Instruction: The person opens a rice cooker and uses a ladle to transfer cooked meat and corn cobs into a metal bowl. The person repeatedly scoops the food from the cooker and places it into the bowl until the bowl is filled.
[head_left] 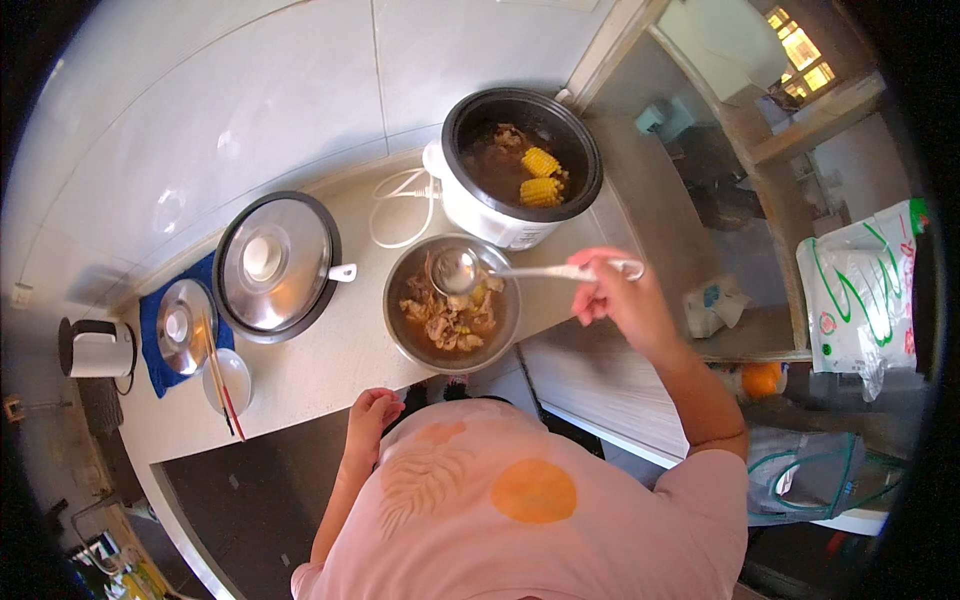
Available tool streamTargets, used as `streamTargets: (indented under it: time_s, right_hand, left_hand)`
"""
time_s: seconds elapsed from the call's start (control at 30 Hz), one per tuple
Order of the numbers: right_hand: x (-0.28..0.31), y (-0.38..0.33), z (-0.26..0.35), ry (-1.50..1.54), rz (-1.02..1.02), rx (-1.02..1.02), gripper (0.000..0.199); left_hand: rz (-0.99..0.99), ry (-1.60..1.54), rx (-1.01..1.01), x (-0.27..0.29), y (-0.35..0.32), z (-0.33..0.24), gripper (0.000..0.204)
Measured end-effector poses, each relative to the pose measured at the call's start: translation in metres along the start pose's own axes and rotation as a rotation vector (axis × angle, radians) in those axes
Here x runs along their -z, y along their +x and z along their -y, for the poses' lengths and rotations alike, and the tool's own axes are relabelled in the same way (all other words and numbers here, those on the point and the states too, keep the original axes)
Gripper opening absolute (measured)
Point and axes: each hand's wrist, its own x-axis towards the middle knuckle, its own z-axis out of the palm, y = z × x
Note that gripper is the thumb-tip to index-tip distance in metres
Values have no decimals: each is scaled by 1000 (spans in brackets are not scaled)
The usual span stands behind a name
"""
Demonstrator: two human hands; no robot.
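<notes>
Head view: on the pale bench point(320, 370), a large pot lid point(275, 265) lies left of centre, a smaller lid point(185, 325) on a blue cloth point(150, 350) further left, chopsticks point(222, 385) across a white bowl point(232, 380) below. At centre, a steel bowl point(452, 305) holds meat and broth. Above it, the rice cooker point(520, 165) holds soup with corn pieces point(540, 177). The right hand point(610, 295) grips a ladle point(465, 270) over the bowl; the left hand point(372, 410) rests loosely curled, empty, at the bench edge.

white-green plastic bag point(860, 290) far rt, small white-blue pkg point(708, 303) nearby
</notes>
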Motion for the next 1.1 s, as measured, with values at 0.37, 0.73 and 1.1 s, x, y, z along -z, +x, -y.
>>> streamTargets:
  time_s: [0.37,0.73,1.1]
  right_hand:
    - [52,84,20,-1131,-184,789,19]
    - [61,127,11,-1013,-33,537,18]
    - [107,154,0,38,-251,69,23]
  left_hand:
    - [-24,6,27,-4,2,-10,11]
    - [-26,-75,17,1,1,-7,10]
    - [-14,-33,36,-10,3,-17,10]
